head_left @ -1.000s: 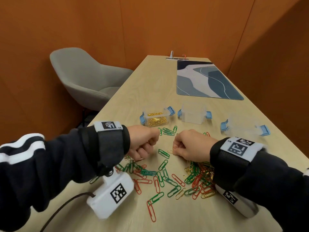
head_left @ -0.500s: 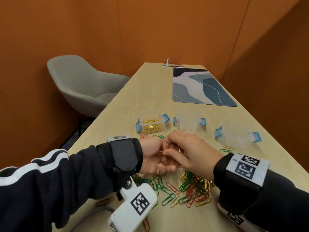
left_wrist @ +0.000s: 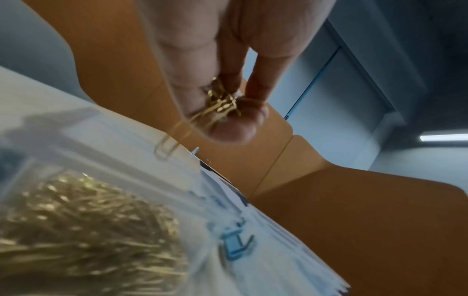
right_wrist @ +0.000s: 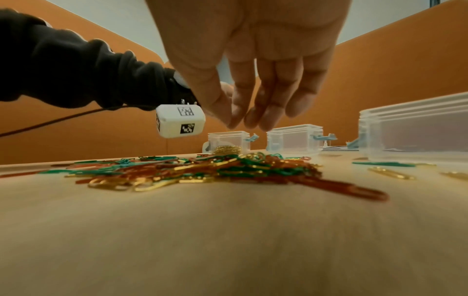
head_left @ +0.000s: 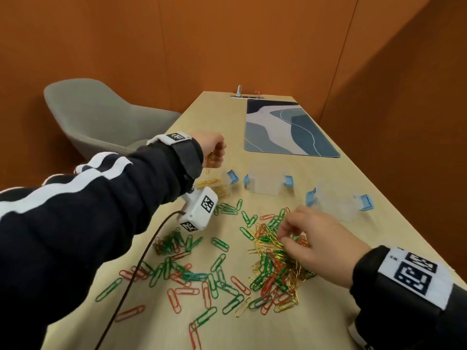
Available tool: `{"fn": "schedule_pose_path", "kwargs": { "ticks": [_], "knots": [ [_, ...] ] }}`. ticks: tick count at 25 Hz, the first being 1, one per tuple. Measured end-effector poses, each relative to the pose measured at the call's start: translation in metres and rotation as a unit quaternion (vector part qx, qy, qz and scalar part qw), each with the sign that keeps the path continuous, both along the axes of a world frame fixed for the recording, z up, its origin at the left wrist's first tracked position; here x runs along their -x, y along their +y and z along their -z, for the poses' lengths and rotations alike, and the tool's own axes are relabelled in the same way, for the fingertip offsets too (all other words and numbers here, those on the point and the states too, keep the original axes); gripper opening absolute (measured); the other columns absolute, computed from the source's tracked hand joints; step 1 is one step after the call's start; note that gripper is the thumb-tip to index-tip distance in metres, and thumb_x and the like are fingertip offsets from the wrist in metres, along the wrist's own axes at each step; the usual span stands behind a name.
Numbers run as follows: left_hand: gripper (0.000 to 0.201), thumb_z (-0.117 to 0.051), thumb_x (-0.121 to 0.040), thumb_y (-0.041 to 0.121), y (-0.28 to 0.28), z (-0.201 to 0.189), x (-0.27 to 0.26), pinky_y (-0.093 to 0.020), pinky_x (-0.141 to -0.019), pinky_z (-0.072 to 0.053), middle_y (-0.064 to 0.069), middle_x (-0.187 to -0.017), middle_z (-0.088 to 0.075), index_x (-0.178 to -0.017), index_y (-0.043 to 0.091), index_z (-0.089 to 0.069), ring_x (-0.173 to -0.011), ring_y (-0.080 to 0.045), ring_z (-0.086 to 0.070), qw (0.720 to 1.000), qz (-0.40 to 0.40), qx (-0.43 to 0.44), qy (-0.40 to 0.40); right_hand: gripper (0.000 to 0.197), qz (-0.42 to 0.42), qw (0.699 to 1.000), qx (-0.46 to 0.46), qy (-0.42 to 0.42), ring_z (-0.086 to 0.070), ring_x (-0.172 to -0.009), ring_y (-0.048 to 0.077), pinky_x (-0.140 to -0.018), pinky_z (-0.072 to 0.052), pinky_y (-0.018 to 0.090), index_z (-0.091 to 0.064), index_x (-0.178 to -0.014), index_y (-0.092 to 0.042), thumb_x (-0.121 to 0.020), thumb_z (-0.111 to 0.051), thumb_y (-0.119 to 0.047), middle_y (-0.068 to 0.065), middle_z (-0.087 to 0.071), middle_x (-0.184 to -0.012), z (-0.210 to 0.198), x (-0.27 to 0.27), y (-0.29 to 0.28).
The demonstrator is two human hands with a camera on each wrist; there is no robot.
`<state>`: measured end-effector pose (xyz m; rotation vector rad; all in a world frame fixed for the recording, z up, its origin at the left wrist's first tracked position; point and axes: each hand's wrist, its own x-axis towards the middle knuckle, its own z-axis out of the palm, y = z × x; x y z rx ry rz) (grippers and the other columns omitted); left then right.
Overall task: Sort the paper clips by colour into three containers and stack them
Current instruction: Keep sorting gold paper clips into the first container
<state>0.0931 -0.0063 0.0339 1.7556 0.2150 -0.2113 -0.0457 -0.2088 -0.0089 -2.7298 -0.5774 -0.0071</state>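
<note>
Left hand (head_left: pixel 213 147) pinching gold clips (left_wrist: pixel 217 104) above gold-filled container (right_wrist: pixel 228 142) | right hand (head_left: pixel 313 238) loosely spread, empty, over mixed pile (head_left: pixel 275 263) | chair (head_left: pixel 101 117) beside table (head_left: pixel 214 117)

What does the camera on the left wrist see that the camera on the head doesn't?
Only the left wrist view shows the gold paper clips pinched in the left hand's fingers, one dangling. Only the head view shows the right hand over the mixed red, green and gold clip pile, plus the grey chair. Both show the clear plastic container of gold clips.
</note>
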Motion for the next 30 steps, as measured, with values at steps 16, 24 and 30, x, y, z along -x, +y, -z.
{"fn": "schedule_pose_path", "kwargs": {
  "ticks": [16, 24, 30],
  "knots": [
    [0.043, -0.075, -0.071, 0.040, -0.048, 0.033, 0.125, -0.014, -0.058, -0.033, 0.010, -0.099, -0.060, -0.111, 0.030, -0.065, -0.070, -0.002, -0.047, 0.769, 0.367, -0.506, -0.130, 0.019, -0.032, 0.990, 0.063, 0.123, -0.048, -0.066, 0.001, -0.055, -0.034, 0.007, -0.068, -0.099, -0.027, -0.080, -0.071, -0.026, -0.011, -0.056, -0.080, -0.006, 0.002, -0.004],
    [0.013, -0.064, -0.080, 0.020, -0.025, 0.040, 0.132, -0.012, -0.060, -0.037, 0.013, -0.082, -0.058, -0.092, 0.023, -0.069, -0.060, 0.003, -0.045, 0.781, 0.326, -0.514, -0.141, 0.015, -0.015, 0.993, 0.018, 0.114, -0.062, -0.077, 0.009, -0.069, -0.048, 0.012, -0.072, -0.096, -0.021, -0.082, -0.069, -0.017, -0.004, -0.067, -0.084, -0.012, 0.006, -0.010],
    [0.025, -0.060, -0.086, 0.030, -0.031, 0.037, 0.125, -0.014, -0.076, -0.034, 0.009, -0.103, -0.058, -0.111, 0.027, -0.064, -0.079, -0.001, -0.045, 0.767, 0.315, -0.510, -0.228, 0.018, -0.011, 0.995, 0.028, 0.098, -0.049, -0.067, -0.002, -0.058, -0.036, 0.007, -0.066, -0.099, -0.028, -0.081, -0.069, -0.027, -0.015, -0.055, -0.080, -0.010, 0.013, -0.018]
  ]
}}
